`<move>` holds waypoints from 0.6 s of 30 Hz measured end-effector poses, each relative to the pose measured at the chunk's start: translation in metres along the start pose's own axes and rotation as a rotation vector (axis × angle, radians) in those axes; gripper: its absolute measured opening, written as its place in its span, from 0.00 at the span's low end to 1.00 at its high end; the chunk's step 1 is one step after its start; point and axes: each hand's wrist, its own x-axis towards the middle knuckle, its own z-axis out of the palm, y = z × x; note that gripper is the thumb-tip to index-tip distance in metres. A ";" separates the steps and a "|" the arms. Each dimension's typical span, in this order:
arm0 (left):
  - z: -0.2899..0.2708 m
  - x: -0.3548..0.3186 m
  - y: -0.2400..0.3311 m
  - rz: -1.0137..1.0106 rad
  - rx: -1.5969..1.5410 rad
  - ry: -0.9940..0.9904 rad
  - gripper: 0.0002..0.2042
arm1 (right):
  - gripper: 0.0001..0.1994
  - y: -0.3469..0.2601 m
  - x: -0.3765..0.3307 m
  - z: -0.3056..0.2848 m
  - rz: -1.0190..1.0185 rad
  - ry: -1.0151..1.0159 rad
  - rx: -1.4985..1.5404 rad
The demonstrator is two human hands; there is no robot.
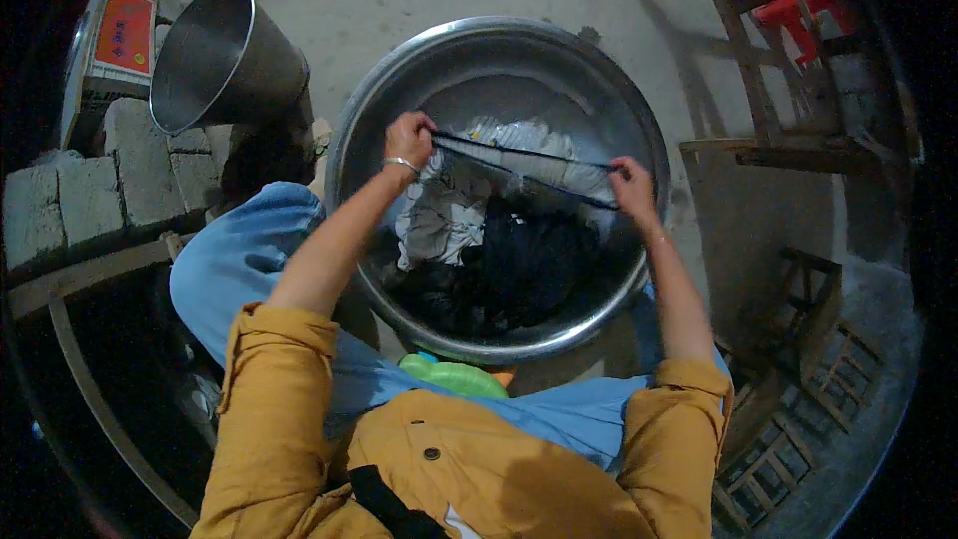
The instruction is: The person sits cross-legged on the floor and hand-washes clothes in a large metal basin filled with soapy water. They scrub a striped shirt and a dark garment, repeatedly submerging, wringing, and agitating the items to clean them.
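Observation:
A wide metal basin (351, 105) stands in front of me with water and wet laundry in it. My left hand (409, 140), a bracelet at its wrist, is closed on one end of a pale garment with dark edging (519, 162). The other end is pinched in my right hand (634, 190), so the dark-edged opening is pulled taut between them above the basin. Below it lie a light grey cloth (439, 215) and a black garment (539, 260), bunched together. Whitish wet fabric shows just beyond the stretched edge. The rest of the held garment cannot be told from the pile.
At the far left a metal bucket (225, 60) leans by stacked grey blocks (140, 155) and a box with an orange panel (122, 30). Wooden furniture (748, 60) and a red plastic stool (798, 15) stand at the right. Something green (454, 376) lies between my knees.

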 end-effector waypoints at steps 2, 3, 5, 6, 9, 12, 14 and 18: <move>-0.034 0.025 0.037 0.077 -0.003 -0.010 0.09 | 0.09 -0.037 0.001 -0.024 -0.033 0.138 0.095; -0.052 0.036 0.054 0.220 0.063 -0.010 0.09 | 0.10 -0.065 -0.001 -0.034 -0.100 0.157 0.151; -0.083 0.036 0.105 0.127 -0.012 -0.051 0.07 | 0.10 -0.100 -0.012 -0.050 -0.077 0.185 0.286; -0.093 0.030 0.122 0.172 0.025 -0.078 0.06 | 0.10 -0.112 -0.021 -0.058 -0.084 0.180 0.257; -0.115 0.001 0.137 0.266 0.179 -0.215 0.06 | 0.10 -0.125 -0.053 -0.064 -0.120 0.150 0.164; -0.113 -0.046 0.110 0.255 0.382 -0.518 0.07 | 0.09 -0.088 -0.096 -0.045 -0.160 0.069 -0.010; -0.099 -0.085 0.092 0.200 0.501 -0.750 0.07 | 0.10 -0.037 -0.128 -0.019 -0.079 -0.051 -0.111; -0.066 -0.159 0.041 0.174 0.584 -0.999 0.08 | 0.11 -0.010 -0.169 0.021 0.064 -0.309 -0.277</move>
